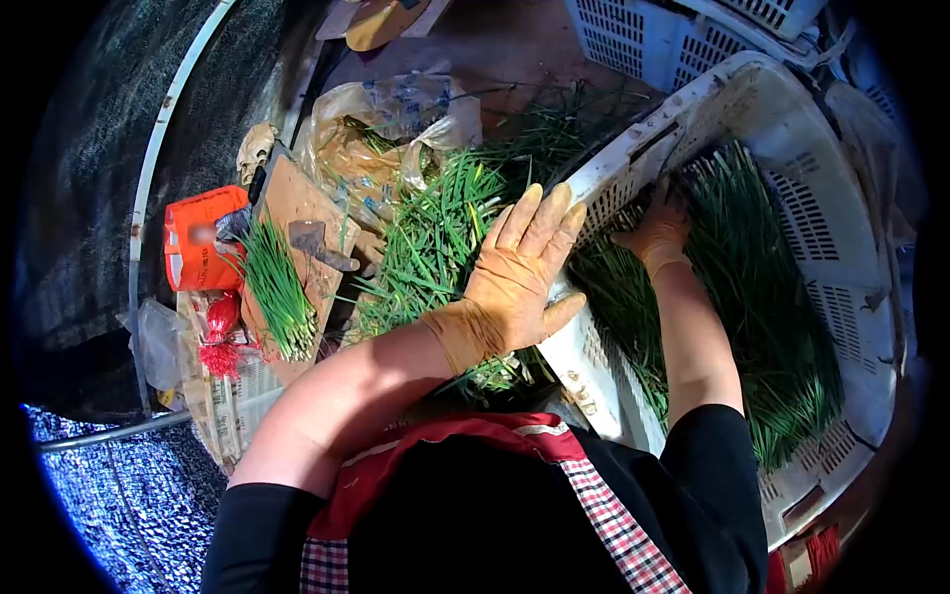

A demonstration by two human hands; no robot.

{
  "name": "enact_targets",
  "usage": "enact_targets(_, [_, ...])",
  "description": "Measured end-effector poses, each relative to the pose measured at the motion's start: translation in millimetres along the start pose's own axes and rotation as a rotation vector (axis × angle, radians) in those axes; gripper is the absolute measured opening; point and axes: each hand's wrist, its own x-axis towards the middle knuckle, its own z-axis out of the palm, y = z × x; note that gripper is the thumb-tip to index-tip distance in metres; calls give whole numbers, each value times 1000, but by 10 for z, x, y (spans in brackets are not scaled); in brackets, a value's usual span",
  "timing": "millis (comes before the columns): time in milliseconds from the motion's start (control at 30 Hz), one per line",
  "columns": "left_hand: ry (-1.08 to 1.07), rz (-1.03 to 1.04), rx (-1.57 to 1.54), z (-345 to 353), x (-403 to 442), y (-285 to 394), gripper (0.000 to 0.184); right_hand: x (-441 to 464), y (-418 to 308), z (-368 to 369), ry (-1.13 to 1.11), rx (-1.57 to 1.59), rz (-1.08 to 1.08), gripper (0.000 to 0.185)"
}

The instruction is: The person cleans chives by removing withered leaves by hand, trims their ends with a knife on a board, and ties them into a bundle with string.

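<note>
My left hand [524, 267], in a thin yellowish glove, is held up with its fingers stretched out and nothing in it. It hovers between a loose heap of green chives [430, 238] and the near wall of a white plastic crate [594, 371]. Inside that crate, my right hand [661, 228], gloved the same way, reaches onto long chives [772, 307]. Its thumb stands apart from the fingers, and the fingertips are partly lost among the stalks. To the left, a neat bunch of chives [279, 292] lies on a wooden board [282, 198].
A dark-bladed tool [322, 245] rests on the board. Beside it stand an orange bag [203, 238] and a bundle of red netting [222, 332]. A clear plastic bag [396, 114] lies behind the chive heap. More crates [643, 45] stand at the back right.
</note>
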Motion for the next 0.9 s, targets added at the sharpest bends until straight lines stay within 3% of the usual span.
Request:
enact_targets(33, [1, 5, -7, 5, -12, 5, 91, -23, -17, -20, -7, -2, 1, 126])
enact_targets(100, [3, 15, 3, 41, -20, -14, 92, -49, -55, -109, -248, 184, 51, 111])
enact_targets(133, [19, 17, 13, -62, 46, -32, 93, -9, -98, -179, -241, 171, 49, 111])
enact_targets(233, [27, 22, -20, -61, 33, -8, 90, -171, -150, 244, 82, -43, -5, 94])
enact_targets(367, [35, 31, -47, -36, 11, -6, 87, -218, -152, 47, 140, -34, 10, 91])
enact_targets(467, [32, 24, -41, -32, 6, 1, 87, -67, -144, 16, -72, -5, 97, 87])
enact_targets(567, [21, 8, -36, -40, 7, 2, 86, 44, 22, 242, -35, 102, -12, 80])
enact_targets(667, [5, -11, -53, -31, -5, -20, 86, 45, 374, 114, -209, 312, -57, 66])
enact_targets(733, [14, 4, -32, -22, -2, -26, 87, -73, 729, 49, -164, 972, -105, 59])
enact_targets(767, [-12, 0, -27, -44, 5, -19, 89, -155, 859, -93, -163, 972, -107, 59])
enact_targets(833, [24, -10, 24, -102, 53, 93, 90, -303, 1137, -350, -171, 1278, -184, 58])
enact_targets(900, [66, 24, 28, -100, 183, 220, 94, -303, 1443, -196, -125, 1395, -264, 57])
